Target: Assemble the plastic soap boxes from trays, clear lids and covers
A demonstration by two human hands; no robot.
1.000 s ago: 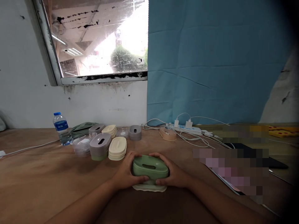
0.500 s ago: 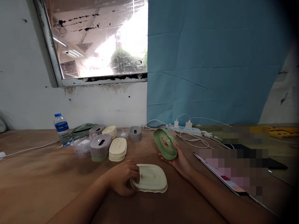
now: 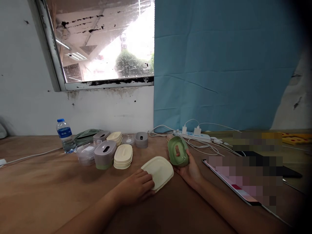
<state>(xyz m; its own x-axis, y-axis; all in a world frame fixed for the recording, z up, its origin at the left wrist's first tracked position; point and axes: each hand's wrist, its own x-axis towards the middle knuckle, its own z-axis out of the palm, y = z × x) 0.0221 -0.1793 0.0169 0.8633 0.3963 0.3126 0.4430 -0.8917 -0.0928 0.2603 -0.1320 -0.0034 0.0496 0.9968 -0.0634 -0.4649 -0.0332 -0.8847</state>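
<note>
A cream plastic lid [image 3: 161, 172] is gripped along its near left edge by my left hand [image 3: 138, 185], its far side raised and tilted. My right hand [image 3: 191, 170] holds a green oval plastic piece [image 3: 179, 151] with a slot in its middle and a wavy rim, turned so its hollow side faces me. The right fingers wrap its underside and are partly hidden behind it. The lid's right end comes close to my right fingertips; whether they touch, I cannot tell.
To the left stand a stack of cream lids [image 3: 123, 156], a lilac container [image 3: 105, 154], clear tubs [image 3: 85, 152], grey pieces [image 3: 141, 139] and a water bottle [image 3: 65, 136]. A power strip [image 3: 195, 136] with white cables lies at the back. A tablet-like device [image 3: 231, 182] lies at the right.
My left hand has lifted the cream lid off the tabletop and tilted it, moving slightly right. In my right hand the green piece has turned and shifted a little right.
</note>
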